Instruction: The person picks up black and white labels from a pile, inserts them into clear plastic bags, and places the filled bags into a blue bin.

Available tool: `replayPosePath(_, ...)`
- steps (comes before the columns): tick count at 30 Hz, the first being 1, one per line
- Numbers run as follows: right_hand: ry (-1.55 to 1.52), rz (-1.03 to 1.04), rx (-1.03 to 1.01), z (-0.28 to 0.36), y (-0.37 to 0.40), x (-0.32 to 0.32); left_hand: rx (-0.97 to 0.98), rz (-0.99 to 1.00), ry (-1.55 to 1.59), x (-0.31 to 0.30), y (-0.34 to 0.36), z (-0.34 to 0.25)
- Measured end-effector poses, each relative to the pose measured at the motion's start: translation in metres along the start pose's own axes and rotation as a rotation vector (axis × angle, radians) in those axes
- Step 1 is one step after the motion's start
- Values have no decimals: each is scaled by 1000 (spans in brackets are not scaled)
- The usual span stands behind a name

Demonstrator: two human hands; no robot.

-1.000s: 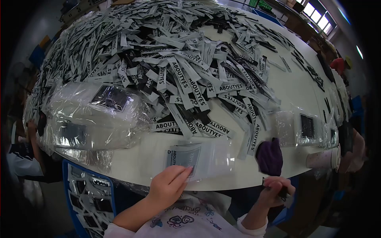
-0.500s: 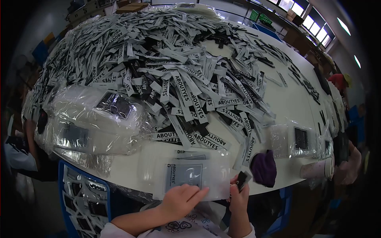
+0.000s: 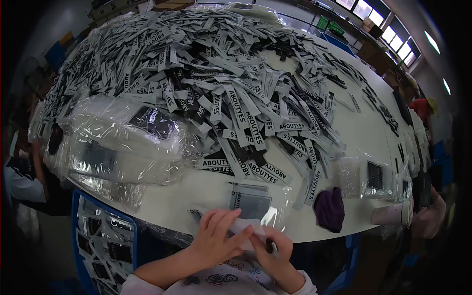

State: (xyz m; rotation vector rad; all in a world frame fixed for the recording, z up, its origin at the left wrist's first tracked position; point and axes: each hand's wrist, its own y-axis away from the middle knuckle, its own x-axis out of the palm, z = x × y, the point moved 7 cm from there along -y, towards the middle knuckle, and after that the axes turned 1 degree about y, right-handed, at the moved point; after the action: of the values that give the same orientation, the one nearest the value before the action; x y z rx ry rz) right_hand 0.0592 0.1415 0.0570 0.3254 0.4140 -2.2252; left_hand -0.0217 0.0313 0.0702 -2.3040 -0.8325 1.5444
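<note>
The left hand (image 3: 216,235) pinches the clear bag (image 3: 255,204) at the table (image 3: 191,189) edge while the right hand (image 3: 275,253) curls around a dark tag (image 3: 270,246), and the slick bag could slip and snag the tag.

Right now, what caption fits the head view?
Left hand and right hand meet on a clear plastic bag beside heaped grey labels.

The white worktop (image 3: 364,118) is carrying a wide heap of labels (image 3: 216,83) across its far and middle parts, while wrapped bundles (image 3: 123,142) are lying at its left, a clear bag (image 3: 250,204) at the near edge, and small bags (image 3: 368,174), a purple cloth (image 3: 329,209) and a cup (image 3: 391,215) at its right.
</note>
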Motion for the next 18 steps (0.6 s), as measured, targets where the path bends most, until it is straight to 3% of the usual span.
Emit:
replayPosePath(2, -164, 223, -3, -1, 6, 18, -55, 39, 16, 0, -1, 3)
replayPosePath(4, -176, 193, -5, 5, 6, 14, -28, 71, 112, 0, 1, 3)
replayPosePath(6, -135, 378, 1, 3, 10, 16, 14, 111, 216, 2, 9, 2)
replayPosePath(8, -111, 393, -7, 1, 10, 14, 54, 156, 318, 5, 13, -2)
replayPosePath(10, -84, 403, -17, 6, 5, 14, -15, 97, 596, 4, 13, 1)
replayPosePath(12, -417, 473, 103, 16, -7, 17, -74, 41, 569, -7, 7, 10)
replayPosePath(13, -418, 477, 107, 8, -4, 19, -133, -10, 541, -13, 6, 15)
replayPosePath(16, -384, 403, 144, -21, -2, 18, -42, 101, 402, -3, 7, 7)
replayPosePath(18, 102, 462, -15, -21, -11, 15, -13, 125, 362, -2, 8, 9)
